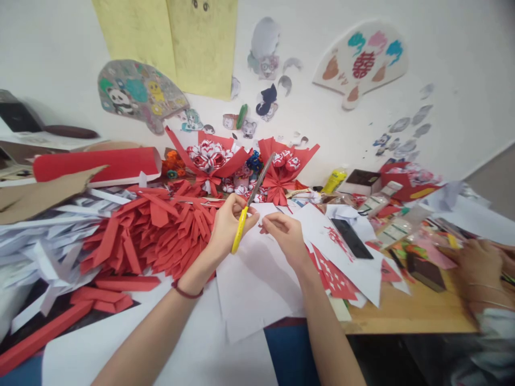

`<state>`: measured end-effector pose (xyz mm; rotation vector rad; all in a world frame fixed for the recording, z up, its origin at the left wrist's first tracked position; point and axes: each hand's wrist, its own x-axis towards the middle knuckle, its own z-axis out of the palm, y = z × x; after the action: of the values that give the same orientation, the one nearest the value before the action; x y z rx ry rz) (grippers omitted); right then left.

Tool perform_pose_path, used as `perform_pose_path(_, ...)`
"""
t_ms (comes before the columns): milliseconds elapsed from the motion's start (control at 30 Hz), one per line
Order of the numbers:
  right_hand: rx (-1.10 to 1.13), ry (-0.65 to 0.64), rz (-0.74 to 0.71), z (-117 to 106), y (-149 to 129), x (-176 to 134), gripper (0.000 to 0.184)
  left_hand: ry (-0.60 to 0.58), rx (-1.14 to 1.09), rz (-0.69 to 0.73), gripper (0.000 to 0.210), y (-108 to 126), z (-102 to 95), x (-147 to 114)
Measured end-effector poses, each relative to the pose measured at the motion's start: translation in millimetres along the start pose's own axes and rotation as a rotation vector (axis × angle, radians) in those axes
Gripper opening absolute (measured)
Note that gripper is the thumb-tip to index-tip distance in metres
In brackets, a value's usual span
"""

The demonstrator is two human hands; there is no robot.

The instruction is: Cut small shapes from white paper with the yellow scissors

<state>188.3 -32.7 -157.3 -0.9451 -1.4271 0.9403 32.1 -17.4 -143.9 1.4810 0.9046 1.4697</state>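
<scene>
My left hand (225, 228) is closed around a pair of scissors (240, 230) with yellow handles, its metal blades pointing up and away from me. Close beside it, my right hand (287, 236) pinches a small red paper cutout (263, 228) between its fingertips; the cutout's shape is partly hidden. Both hands are above sheets of white paper (257, 289). To the left lies a large heap of folded red paper strips (161, 230). Just right of my right hand are a white sheet with a red pattern (336, 241) and red patterned paper (332, 276).
Folded white strips (52, 257) and a red roll (96, 163) are at the left. Two red-wrapped paper bouquets (213, 161) stand against the wall. A black phone (352, 238) lies right of centre. Another person's hand (480, 265) rests at the far right of the wooden table (402, 316).
</scene>
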Motion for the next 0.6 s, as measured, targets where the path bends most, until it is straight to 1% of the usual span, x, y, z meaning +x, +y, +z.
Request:
perform_pose_path(67,0.011,-0.029,0.011,1,1,0,0.018,-0.015,0.006,-0.006,0.033,-1,0.1,1)
perform_pose_path(100,0.014,-0.020,0.011,1,1,0,0.018,-0.024,0.015,-0.008,0.033,-1,-0.5,1)
perform_pose_path(167,0.023,0.033,-0.005,1,2,1,0.018,-0.047,0.046,-0.006,0.033,0,-3.7,3)
perform_pose_path(233,0.051,0.104,-0.043,0,2,2,0.017,-0.095,0.108,0.010,0.033,3,-9.6,5)
perform_pose_path(300,0.082,0.156,-0.092,-2,1,3,0.016,-0.175,0.223,0.043,0.033,6,-17.2,7)
perform_pose_path(367,0.104,0.190,-0.140,-4,0,4,0.014,-0.249,0.395,0.079,0.037,9,-24.5,8)
perform_pose_path(467,0.102,0.216,-0.207,-7,-2,5,0.013,-0.309,0.630,0.087,0.043,12,-30.6,9)
perform_pose_path(533,0.094,0.229,-0.240,-8,-2,5,0.013,-0.333,0.690,0.080,0.038,12,-31.2,10)
perform_pose_path(600,0.090,0.229,-0.254,-9,-2,5,0.013,-0.356,0.697,0.076,0.033,11,-30.2,10)
